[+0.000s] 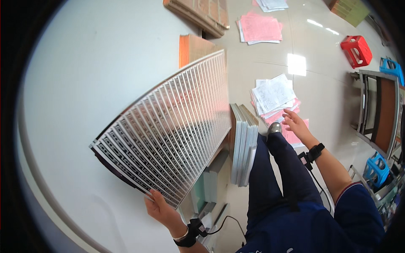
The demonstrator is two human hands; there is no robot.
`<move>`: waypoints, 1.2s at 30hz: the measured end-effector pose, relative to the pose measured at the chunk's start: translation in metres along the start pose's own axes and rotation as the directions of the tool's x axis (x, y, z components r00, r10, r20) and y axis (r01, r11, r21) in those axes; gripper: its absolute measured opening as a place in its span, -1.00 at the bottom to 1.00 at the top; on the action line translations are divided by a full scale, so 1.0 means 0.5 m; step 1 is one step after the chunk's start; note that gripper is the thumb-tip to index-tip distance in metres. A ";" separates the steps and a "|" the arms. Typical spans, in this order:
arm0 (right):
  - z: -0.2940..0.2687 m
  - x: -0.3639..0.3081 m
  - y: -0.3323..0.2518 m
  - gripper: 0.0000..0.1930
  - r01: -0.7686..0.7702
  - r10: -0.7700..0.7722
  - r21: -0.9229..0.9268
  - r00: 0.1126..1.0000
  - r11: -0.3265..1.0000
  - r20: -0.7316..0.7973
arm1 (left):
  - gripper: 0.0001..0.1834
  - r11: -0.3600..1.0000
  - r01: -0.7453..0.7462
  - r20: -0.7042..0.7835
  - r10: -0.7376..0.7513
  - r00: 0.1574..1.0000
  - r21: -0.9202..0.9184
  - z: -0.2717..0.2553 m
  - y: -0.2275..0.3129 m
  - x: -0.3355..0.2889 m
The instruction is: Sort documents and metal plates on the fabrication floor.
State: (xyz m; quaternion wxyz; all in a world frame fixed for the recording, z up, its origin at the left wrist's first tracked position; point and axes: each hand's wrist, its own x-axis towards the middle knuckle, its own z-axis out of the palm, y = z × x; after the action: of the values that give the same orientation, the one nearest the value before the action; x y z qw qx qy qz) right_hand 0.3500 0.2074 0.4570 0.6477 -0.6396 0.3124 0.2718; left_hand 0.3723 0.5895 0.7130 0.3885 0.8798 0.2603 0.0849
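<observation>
My left hand [162, 211] grips the near corner of a large glossy sheet [168, 130] with dark and white stripes, thumb on its face. The sheet stands tilted against the white surface on my left, and its far end reaches toward brown boards. My right hand [296, 125] is held out over the floor with its fingers apart, holding nothing. Below and beyond it lie loose white papers [274, 93] and pink papers [291, 133], partly covered by the hand and my shoe. Between the sheet and my legs stands a row of thin pale panels [244, 147].
A pile of pink sheets [261, 28] lies farther off on the shiny floor. To the right are a red stool [356, 51], blue stools [376, 168] and a metal-framed cart [379, 111]. Brown boards [202, 14] lean at the far left. Cables hang from bands on my wrists.
</observation>
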 end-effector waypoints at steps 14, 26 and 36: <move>-0.122 -0.084 -0.118 -0.83 0.175 -0.154 0.392 0.985 0.903 -0.083 | -0.75 0.668 0.538 0.549 -0.225 0.805 -0.514 0.223 -0.055 0.059; -0.183 -0.157 -0.121 -0.78 0.217 -0.195 0.513 0.976 0.831 -0.097 | -0.65 0.670 0.572 0.691 -0.121 0.713 -0.473 0.271 -0.030 0.054; -0.189 -0.195 -0.139 -0.76 0.219 -0.206 0.546 0.975 0.809 -0.085 | -0.60 0.652 0.591 0.751 -0.049 0.659 -0.476 0.269 -0.023 0.063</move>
State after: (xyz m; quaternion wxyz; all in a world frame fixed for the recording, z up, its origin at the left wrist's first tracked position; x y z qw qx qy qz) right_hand 0.3328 0.1153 0.5771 0.8272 -0.4593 0.3112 0.0891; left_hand 0.4421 0.5265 0.6111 0.7606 0.5692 0.2121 -0.2292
